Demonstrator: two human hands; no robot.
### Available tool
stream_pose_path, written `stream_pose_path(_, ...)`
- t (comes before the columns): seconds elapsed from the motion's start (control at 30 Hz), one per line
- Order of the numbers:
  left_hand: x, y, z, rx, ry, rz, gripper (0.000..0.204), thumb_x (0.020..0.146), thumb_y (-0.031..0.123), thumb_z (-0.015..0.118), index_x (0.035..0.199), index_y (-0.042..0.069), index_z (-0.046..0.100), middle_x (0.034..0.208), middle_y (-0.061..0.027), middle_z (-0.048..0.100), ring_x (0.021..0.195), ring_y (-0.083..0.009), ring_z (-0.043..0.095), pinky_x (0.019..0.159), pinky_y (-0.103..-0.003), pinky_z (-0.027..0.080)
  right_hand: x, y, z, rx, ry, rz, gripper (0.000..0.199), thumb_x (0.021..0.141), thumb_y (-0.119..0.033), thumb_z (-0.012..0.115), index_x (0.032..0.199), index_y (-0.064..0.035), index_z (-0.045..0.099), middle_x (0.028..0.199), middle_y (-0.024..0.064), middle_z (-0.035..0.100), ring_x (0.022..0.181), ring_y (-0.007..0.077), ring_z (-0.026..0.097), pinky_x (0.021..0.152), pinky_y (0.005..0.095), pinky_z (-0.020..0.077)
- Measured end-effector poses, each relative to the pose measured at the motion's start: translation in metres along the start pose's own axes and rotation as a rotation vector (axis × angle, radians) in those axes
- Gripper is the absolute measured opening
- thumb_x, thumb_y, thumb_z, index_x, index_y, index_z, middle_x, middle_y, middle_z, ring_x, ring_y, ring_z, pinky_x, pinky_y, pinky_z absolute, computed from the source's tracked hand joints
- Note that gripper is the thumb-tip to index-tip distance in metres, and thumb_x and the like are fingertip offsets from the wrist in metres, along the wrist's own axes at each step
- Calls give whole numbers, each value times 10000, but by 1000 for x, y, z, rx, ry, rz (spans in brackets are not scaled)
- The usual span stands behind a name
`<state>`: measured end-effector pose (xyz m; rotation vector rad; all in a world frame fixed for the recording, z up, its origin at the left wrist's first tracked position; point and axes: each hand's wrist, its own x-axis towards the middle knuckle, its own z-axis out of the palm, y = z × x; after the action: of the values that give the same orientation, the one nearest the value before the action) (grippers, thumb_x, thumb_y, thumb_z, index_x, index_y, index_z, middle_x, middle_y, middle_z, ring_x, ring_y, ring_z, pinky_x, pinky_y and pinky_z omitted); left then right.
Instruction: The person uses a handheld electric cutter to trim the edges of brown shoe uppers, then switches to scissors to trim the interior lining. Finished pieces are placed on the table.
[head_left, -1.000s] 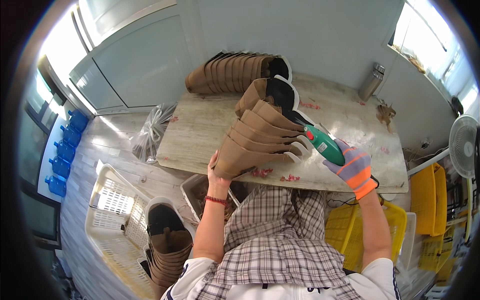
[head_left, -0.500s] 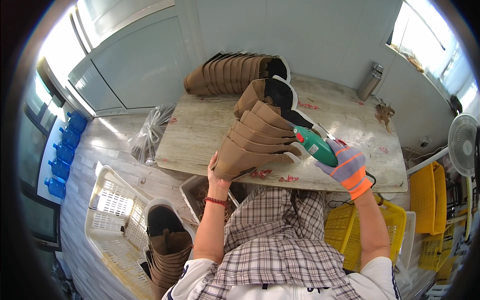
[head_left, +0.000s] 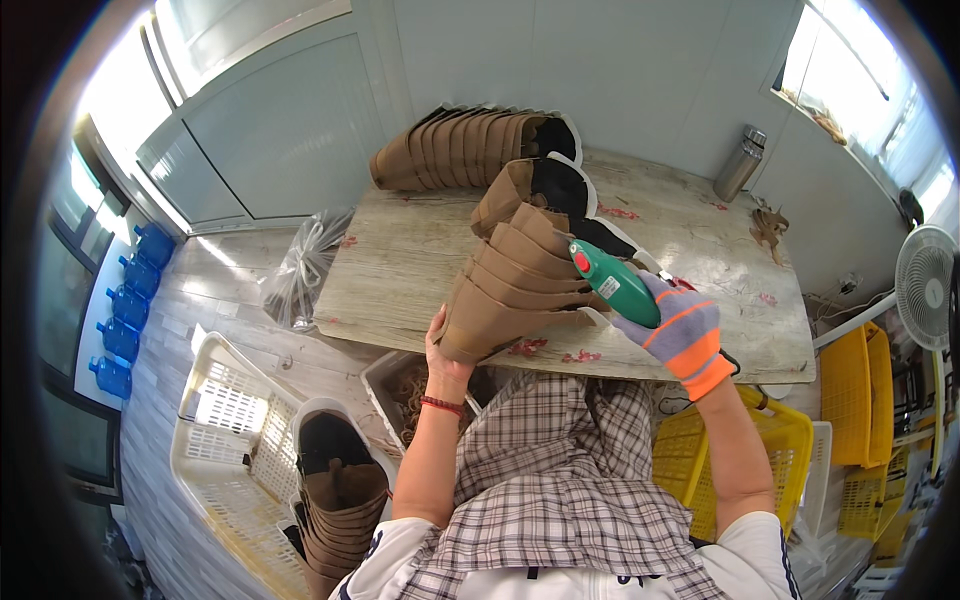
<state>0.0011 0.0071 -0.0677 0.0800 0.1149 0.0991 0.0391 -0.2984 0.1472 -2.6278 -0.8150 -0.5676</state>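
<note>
Swung the green tool (head_left: 618, 288) leftward since the earlier frame, bringing its tip just beside the brown stack (head_left: 508, 285); cannot tell if touching. Grips the tool in the gloved right hand (head_left: 678, 328), with fingers closed round its body. Holds the stack's near left end in the bare left hand (head_left: 447, 360), with most fingers hidden behind, over the near edge of the surface (head_left: 395, 262). Shows farther back 1 brown row (head_left: 460, 152).
</note>
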Motion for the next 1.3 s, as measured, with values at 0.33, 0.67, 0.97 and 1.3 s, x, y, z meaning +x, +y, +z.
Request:
stream_pose_path(0.33,-3,-5,8,-4,44,-2,351,986,251,470,1238,38,586,1260,-140,624,1153,-330,586,1014,-480,459,7,15,17,-69,148,154,605,715,-542,767,1148,-134,660,760,77,705,671,265,681,638,360,536)
stream_pose_path(0.67,30,-8,-11,85,92,-11,361,995,259,449,1234,31,593,1252,-142,632,1144,-334,593,1017,-492,458,-52,207,50,-145,-151,895,682,768,-636,673,1174,-92,616,927,150,716,873,340,687,764,421,516)
stream_pose_path(0.97,54,-27,-4,210,271,1,446,1002,331,452,1306,16,536,1329,-152,579,1217,-344,544,1064,-486,421,-93,277,79,21,-71,1022,610,785,-573,699,1068,-41,607,811,133,695,736,301,677,684,392,512)
stream_pose_path(1.3,-48,-49,60,249,367,77,531,1001,393,459,1368,10,472,1359,-172,550,1248,-357,519,1078,-503,397,-125,94,-4,326,67,446,599,698,-455,822,1100,-45,652,737,101,652,599,253,614,582,364,501)
